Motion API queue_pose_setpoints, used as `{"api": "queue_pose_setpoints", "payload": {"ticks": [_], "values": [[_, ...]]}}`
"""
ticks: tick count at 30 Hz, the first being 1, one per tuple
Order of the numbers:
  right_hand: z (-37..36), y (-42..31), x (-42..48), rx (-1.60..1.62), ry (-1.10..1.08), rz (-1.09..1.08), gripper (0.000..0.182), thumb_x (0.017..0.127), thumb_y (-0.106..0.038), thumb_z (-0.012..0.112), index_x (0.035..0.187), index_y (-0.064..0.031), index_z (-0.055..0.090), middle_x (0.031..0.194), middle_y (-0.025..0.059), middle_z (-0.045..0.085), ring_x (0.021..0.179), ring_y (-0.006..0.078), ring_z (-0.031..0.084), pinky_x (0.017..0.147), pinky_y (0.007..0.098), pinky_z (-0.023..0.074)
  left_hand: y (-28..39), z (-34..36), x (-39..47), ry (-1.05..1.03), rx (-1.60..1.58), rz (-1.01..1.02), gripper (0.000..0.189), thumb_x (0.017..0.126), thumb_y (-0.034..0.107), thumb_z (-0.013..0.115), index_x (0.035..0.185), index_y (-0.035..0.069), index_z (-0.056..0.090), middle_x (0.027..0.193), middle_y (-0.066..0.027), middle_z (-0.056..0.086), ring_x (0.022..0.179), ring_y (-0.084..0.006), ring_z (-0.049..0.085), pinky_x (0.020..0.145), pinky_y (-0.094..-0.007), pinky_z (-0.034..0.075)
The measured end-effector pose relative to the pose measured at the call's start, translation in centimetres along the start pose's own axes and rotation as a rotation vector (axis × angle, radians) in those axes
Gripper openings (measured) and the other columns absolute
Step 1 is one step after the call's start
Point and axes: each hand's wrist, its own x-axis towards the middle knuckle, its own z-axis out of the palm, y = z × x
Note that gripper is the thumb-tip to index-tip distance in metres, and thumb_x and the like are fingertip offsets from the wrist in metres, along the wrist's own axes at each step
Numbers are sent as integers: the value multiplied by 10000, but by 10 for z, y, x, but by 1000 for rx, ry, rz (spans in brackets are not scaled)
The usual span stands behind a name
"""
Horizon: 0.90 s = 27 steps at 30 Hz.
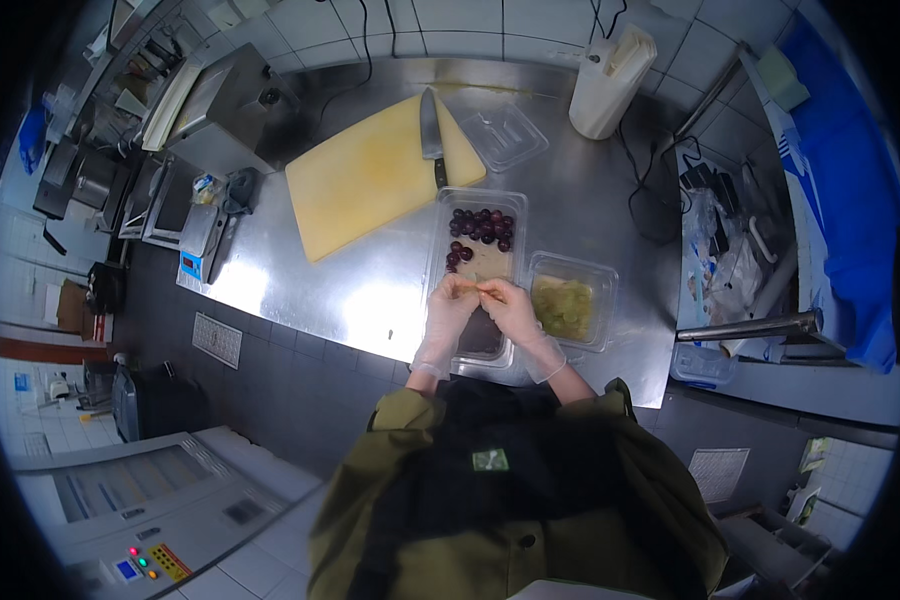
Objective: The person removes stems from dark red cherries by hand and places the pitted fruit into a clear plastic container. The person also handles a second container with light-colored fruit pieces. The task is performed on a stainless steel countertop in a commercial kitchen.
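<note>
Both hands wear clear disposable gloves and meet fingertip to fingertip above a long clear plastic container point(520, 225). My left hand point(454, 307) and my right hand point(508, 309) pinch at something small between them, too small to make out; a grape is possible. Dark red grapes point(483, 225) lie in the container's far part, with a few more nearer the hands. Dark contents, not clear in kind, show in its near end under the wrists. Just right of my right hand, a smaller clear container point(609, 300) holds pale green peeled pieces in liquid.
Beyond the containers lie a yellow cutting board point(367, 165), a chef's knife point(431, 135) on it, and a clear plastic lid point(504, 136). A digital scale point(201, 232) stands left. At the back right are a white holder point(604, 94) and black cables point(649, 180).
</note>
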Motion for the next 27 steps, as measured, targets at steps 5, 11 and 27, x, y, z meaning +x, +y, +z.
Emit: {"api": "queue_pose_setpoints", "payload": {"ticks": [5,11,27], "values": [[-22,-8,-5,291,-77,224,150,839,-3,577,988,13,568,797,20,596,739,68,549,649,196,444,10,18,-14,106,284,156,160,776,91,626,924,31,639,788,-99,652,719,-181,631,658,-284,484],[-24,2,-10,295,-66,187,148,821,8,575,966,19,555,773,10,580,682,63,535,605,193,441,32,29,-24,112,568,174,219,782,204,622,945,62,658,843,-146,651,769,-307,629,670,-353,498],[12,-8,17,102,50,329,193,874,-97,450,850,27,595,701,63,598,616,125,574,562,253,458,54,-26,3,-85,493,286,133,813,83,587,925,36,642,740,-77,596,643,-144,583,598,-266,465]]}}
